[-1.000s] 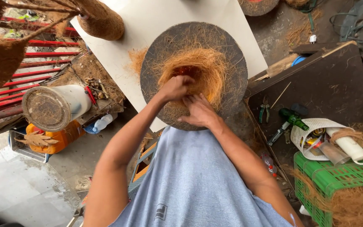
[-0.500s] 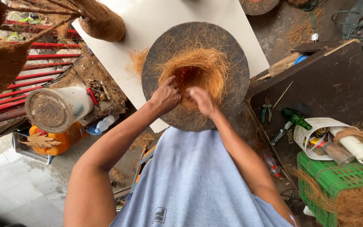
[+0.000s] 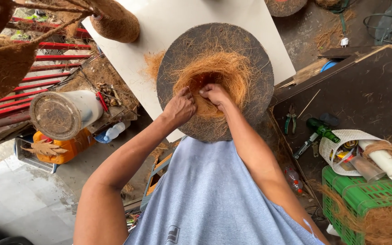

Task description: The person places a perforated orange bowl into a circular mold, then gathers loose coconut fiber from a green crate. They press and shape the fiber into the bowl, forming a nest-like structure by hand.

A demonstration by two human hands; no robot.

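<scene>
Both hands are pushed into a fluffy ring of orange coconut fibre. The fibre sits in the middle of a round dark disc, and the disc lies on a white board. The left hand is curled shut and pinches some of the fibre. The right hand is just beside it, almost touching, and its fingers are bent closed on the fibre too. A small tuft of loose fibre lies on the board, just left of the disc.

To the left stands a white tube-shaped can with a brown, fuzzy round top. Under it is an orange jug, and a clear plastic bottle lies near them. Red metal bars run behind.

To the right is a dark brown bench. On it lie green-handled pliers and a green bottle. Near them a white mesh bag holds small tins with yellow and red labels, too small to see well. A white tube rests on a green plastic crate.
</scene>
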